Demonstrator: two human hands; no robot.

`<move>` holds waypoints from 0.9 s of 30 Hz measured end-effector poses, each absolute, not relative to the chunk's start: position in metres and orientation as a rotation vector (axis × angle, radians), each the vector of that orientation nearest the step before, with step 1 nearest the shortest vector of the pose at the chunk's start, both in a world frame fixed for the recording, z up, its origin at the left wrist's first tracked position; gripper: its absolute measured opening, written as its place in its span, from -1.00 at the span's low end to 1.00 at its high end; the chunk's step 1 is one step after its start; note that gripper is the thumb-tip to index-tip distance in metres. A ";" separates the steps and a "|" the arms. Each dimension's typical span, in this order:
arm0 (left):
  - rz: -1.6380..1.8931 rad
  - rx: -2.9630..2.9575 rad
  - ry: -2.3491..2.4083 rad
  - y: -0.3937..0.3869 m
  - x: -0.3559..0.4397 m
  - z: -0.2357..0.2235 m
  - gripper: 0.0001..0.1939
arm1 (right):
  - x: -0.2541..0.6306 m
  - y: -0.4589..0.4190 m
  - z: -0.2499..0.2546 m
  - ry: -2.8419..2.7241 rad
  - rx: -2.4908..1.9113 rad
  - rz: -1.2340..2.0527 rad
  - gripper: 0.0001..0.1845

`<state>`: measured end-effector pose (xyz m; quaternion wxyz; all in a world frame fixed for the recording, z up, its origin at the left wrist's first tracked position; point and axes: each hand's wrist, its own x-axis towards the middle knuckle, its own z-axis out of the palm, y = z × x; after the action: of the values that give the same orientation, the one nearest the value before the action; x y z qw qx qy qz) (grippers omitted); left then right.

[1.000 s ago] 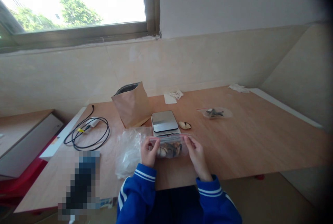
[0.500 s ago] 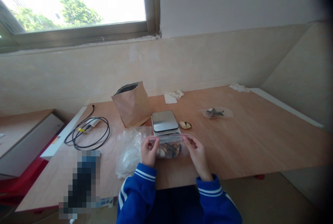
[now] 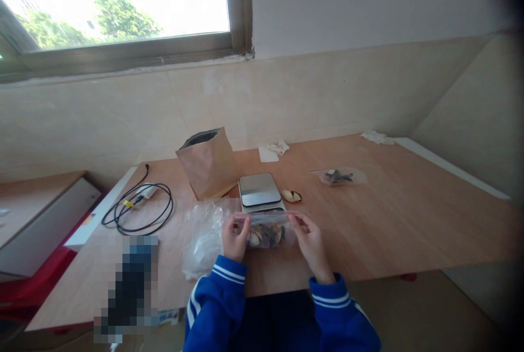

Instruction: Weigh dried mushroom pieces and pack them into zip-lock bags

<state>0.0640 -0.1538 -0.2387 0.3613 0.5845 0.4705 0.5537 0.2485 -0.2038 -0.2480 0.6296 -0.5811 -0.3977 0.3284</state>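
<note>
- Zip bag [image 3: 268,236], clear plastic: hangs just in front of the kitchen scale [image 3: 259,191], near the front edge of the table [image 3: 388,226].
- Left hand [image 3: 235,242]: closed, pinches the top left corner.
- Right hand [image 3: 310,242]: closed, pinches the top right corner.
- Handling, by judgement: light, floppy, slightly slippery film; dried pieces [image 3: 278,234] probably brittle; best held by both ends of the zip strip.
- Counted: one bag between the hands, one smaller filled bag [image 3: 339,177] toward the back right, one scale, one loose dried piece [image 3: 291,196] beside it, one kraft pouch [image 3: 208,166].
- Empty bags [image 3: 204,243]: overlap, number impossible to tell.
</note>
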 end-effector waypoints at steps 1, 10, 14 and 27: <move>1.433 1.526 1.214 -0.154 0.064 -0.238 -0.74 | 0.247 -0.204 -0.248 -0.902 -1.331 0.745 -0.54; 1.464 1.605 1.210 -0.155 0.063 -0.237 -0.78 | 0.239 -0.203 -0.244 -0.880 -1.295 0.706 -0.61; 1.461 1.503 1.127 -0.156 0.064 -0.238 -0.76 | 0.236 -0.204 -0.239 -0.867 -1.187 0.847 -0.64; 1.397 1.420 1.046 -0.158 0.067 -0.235 -0.77 | 0.232 -0.204 -0.237 -0.820 -1.144 0.954 -0.66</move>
<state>0.0667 -0.1579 -0.2351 0.4312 0.5694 0.4194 0.5602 0.2317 -0.2037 -0.2372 0.6599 -0.5057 -0.3623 0.4214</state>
